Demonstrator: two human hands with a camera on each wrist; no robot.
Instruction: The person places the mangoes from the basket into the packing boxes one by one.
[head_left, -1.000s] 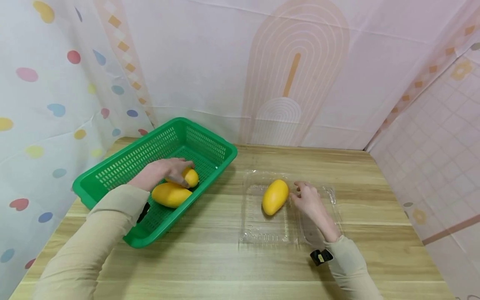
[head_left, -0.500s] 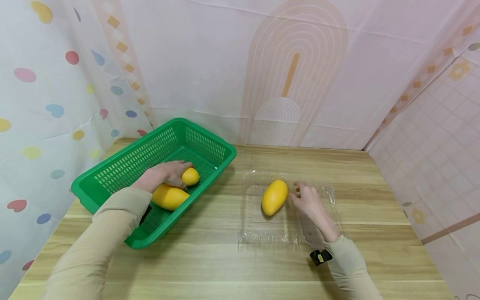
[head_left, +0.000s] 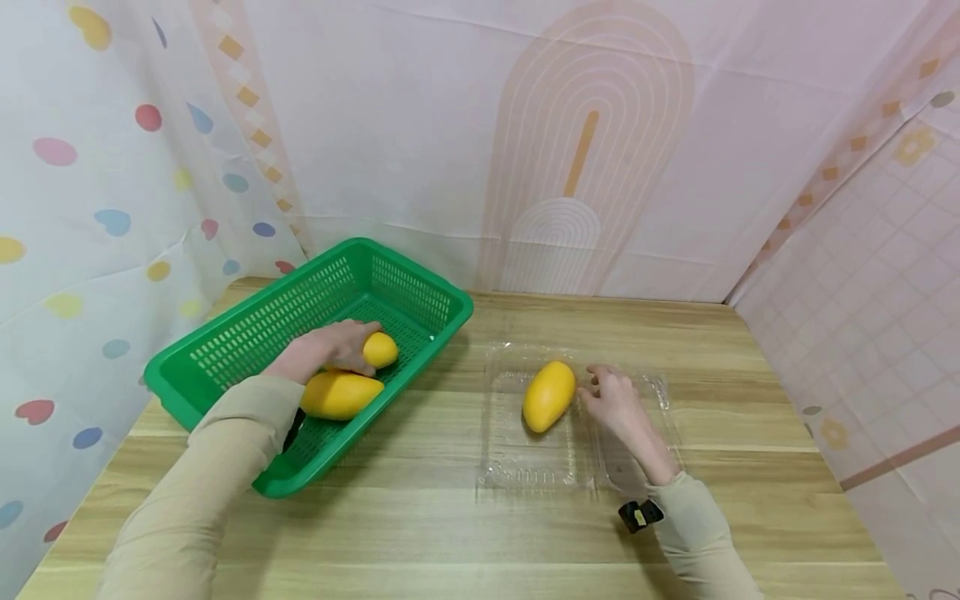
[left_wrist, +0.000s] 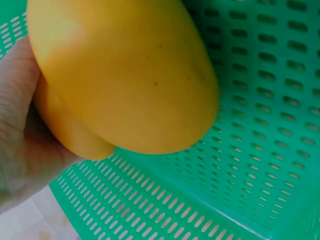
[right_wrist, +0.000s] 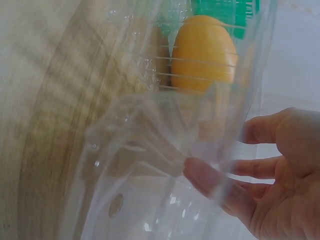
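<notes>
Two hands, three mangoes, one basket, one box

On one table (head_left: 420,533), the left hand (head_left: 337,342) grasps the first mango (head_left: 381,351) inside the green basket (head_left: 411,287). The second mango (head_left: 341,396) lies just beside it, at 7 o'clock, in the same basket. The clear box (head_left: 525,450), at the basket's 3 o'clock, contains the third mango (head_left: 549,397). At this fruit's 3 o'clock is the right hand (head_left: 618,404), fingers bent; whether it grips the box cannot be told.
</notes>
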